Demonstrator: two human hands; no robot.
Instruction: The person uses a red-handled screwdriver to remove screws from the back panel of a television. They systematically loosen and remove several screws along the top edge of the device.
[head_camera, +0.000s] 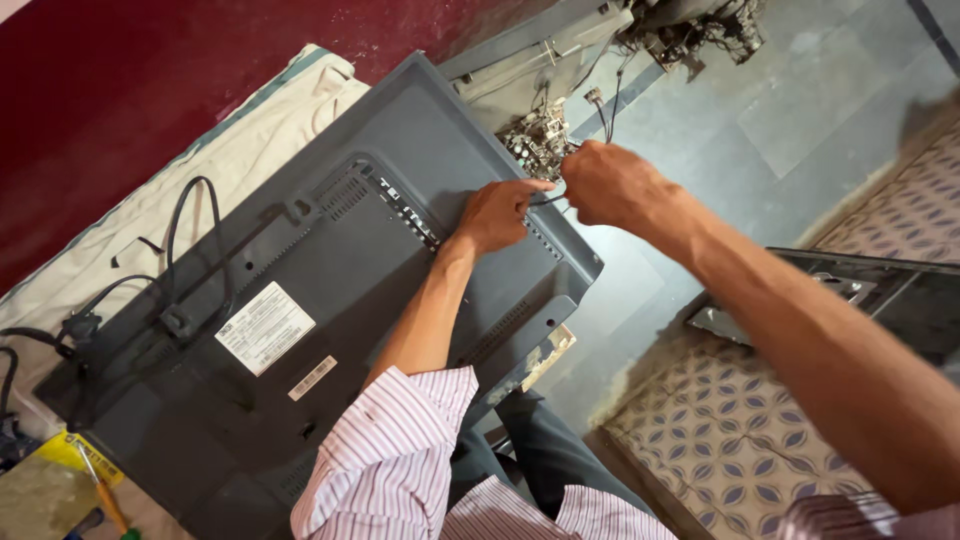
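Cream cloth (270, 130) under grey television back (300, 300), labelled.

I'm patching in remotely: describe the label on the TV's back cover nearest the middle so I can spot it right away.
Start at the big grey television back cover lying face down on the cream cloth. Left of the person's striped sleeve, below the black cable, sits a white rectangular label. It is the larger, squarer sticker; its neighbour, a narrow white strip, lies just below it.
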